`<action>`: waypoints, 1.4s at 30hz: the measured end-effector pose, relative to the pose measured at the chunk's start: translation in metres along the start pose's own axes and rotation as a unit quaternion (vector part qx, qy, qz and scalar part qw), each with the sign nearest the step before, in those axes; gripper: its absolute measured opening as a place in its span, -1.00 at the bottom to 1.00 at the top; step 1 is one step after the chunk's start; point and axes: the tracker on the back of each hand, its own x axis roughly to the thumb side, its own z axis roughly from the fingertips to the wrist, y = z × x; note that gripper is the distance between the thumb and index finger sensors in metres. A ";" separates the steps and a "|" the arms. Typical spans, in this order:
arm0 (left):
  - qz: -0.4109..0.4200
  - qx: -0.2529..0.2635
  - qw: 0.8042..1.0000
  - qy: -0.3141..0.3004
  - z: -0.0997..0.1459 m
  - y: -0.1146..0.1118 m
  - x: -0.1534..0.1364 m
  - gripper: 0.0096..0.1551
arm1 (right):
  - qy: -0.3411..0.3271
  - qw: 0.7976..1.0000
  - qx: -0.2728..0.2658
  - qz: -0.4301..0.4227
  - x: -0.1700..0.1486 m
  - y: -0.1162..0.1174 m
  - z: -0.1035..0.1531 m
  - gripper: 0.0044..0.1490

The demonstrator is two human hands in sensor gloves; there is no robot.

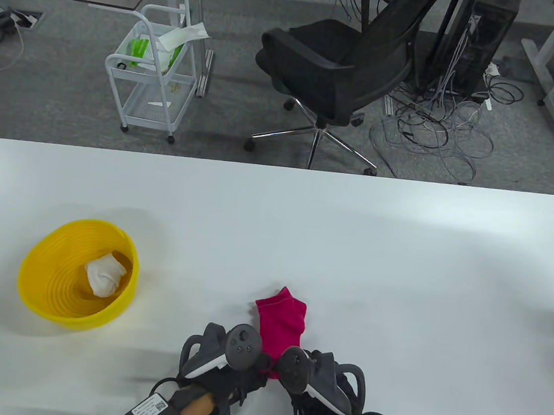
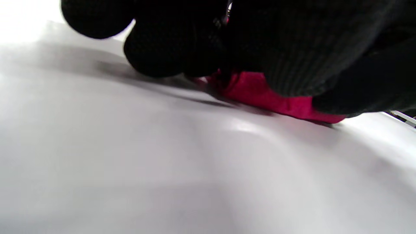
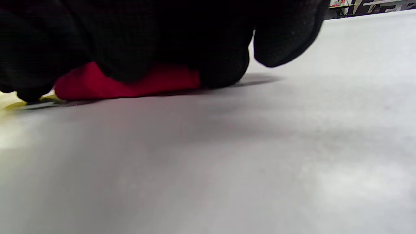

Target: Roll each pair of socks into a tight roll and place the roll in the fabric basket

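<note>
A red sock pair (image 1: 283,320) lies flat on the white table (image 1: 400,261), its near end tucked under both hands. My left hand (image 1: 227,361) and right hand (image 1: 310,373) sit side by side on that end, with the trackers hiding the fingers from above. In the left wrist view, curled gloved fingers (image 2: 169,48) close over the red sock pair (image 2: 260,96). The right wrist view shows gloved fingers (image 3: 224,65) curled on top of the bunched red sock pair (image 3: 130,86). A yellow basket (image 1: 48,286) stands at the left, holding a white sock roll (image 1: 104,275).
The basket is about a hand's width left of my left hand. Beyond the table's far edge are a black office chair (image 1: 332,69), a white wire trolley (image 1: 153,68) and loose cables (image 1: 435,130) on the floor.
</note>
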 end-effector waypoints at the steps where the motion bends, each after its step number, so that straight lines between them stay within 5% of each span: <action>1: -0.007 0.003 1.000 0.003 0.000 -0.001 0.001 -0.44 | 0.001 1.000 0.001 -0.002 0.000 0.000 0.000 -0.50; 11: 0.006 0.011 1.000 0.008 0.000 -0.004 0.002 -0.60 | 0.017 0.996 0.019 -0.084 -0.016 -0.010 -0.005 -0.53; 16: 0.016 0.005 1.000 0.013 -0.001 -0.003 0.001 -0.60 | -0.029 0.996 -0.001 -0.084 -0.011 -0.025 0.002 -0.51; 26: 0.008 0.019 1.000 0.015 0.001 -0.004 0.002 -0.59 | -0.023 0.999 0.031 -0.019 -0.004 -0.007 0.001 -0.43; 34: 0.045 0.045 0.998 0.029 0.005 0.013 -0.007 -0.52 | -0.008 1.000 0.003 -0.005 -0.002 0.000 0.000 -0.45; 42: 0.033 0.003 0.999 0.010 0.001 0.006 -0.004 -0.49 | 0.006 1.000 0.002 -0.027 -0.006 -0.001 -0.002 -0.53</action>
